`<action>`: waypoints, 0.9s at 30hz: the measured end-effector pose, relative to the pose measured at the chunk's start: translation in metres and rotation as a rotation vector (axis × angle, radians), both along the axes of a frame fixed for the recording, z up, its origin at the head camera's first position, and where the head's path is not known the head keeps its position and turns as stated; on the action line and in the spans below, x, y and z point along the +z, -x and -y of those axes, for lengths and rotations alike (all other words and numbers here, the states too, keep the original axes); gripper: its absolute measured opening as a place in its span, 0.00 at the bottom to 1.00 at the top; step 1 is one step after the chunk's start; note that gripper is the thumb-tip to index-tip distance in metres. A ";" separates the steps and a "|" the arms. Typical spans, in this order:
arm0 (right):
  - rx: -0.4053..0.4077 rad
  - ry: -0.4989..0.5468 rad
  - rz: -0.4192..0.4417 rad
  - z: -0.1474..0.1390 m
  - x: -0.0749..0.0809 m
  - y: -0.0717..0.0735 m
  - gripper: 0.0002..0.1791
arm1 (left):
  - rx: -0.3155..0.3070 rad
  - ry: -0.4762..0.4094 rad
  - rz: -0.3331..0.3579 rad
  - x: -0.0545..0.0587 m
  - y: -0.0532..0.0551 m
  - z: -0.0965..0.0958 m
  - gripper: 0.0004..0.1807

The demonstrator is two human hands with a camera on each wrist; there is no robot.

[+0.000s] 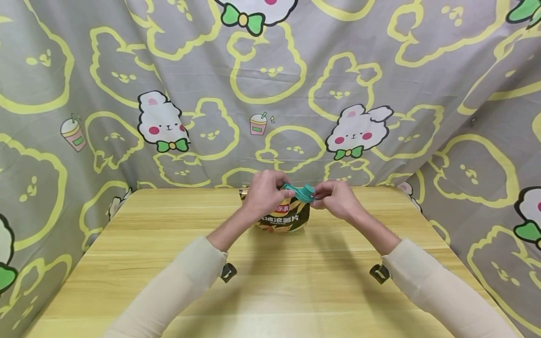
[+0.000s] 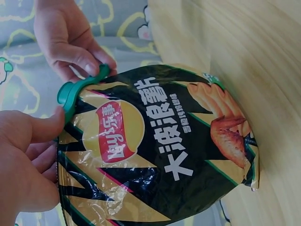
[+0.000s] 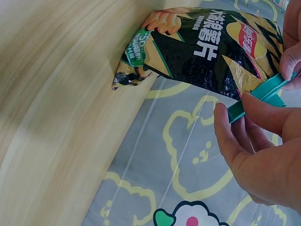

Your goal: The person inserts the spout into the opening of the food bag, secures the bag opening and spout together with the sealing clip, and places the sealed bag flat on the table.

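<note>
Overlapping chip bag (image 1: 282,220), left hand (image 1: 267,191), patterned curtain (image 1: 313,108) behind

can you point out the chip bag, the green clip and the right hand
Chip bag (image 2: 153,148): left wrist view, on its printed front.
Green clip (image 3: 268,88): right wrist view, on its long bar.
Right hand (image 1: 339,200): head view, on the back of the hand.

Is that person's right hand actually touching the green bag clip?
Touching. The right wrist view shows the right hand pinching one end of the green bag clip between thumb and fingers.
</note>
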State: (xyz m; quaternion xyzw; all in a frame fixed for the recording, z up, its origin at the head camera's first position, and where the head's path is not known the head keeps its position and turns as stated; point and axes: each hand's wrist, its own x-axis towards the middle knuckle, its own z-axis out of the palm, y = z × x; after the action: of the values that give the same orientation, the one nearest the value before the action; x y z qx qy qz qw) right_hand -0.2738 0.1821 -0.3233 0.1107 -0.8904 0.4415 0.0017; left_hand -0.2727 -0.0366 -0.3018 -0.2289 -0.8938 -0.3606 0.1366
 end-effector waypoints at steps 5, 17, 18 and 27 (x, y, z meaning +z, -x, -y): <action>0.006 -0.007 -0.006 0.000 0.000 0.001 0.12 | 0.009 -0.023 -0.017 -0.002 0.001 -0.001 0.05; -0.003 0.004 0.038 0.003 0.000 0.002 0.12 | 0.031 -0.037 -0.065 -0.007 0.004 -0.002 0.06; 0.001 0.003 0.037 0.003 0.000 0.002 0.12 | 0.032 -0.036 -0.071 -0.007 0.004 -0.002 0.06; 0.021 -0.018 0.048 0.003 0.004 0.001 0.13 | 0.027 -0.028 -0.098 -0.008 0.005 -0.002 0.07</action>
State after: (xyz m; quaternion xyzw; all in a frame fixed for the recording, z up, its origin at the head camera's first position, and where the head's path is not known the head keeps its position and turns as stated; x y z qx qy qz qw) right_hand -0.2750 0.1791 -0.3195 0.1095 -0.8930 0.4358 -0.0252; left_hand -0.2773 -0.0346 -0.3103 -0.2324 -0.8840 -0.3593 0.1883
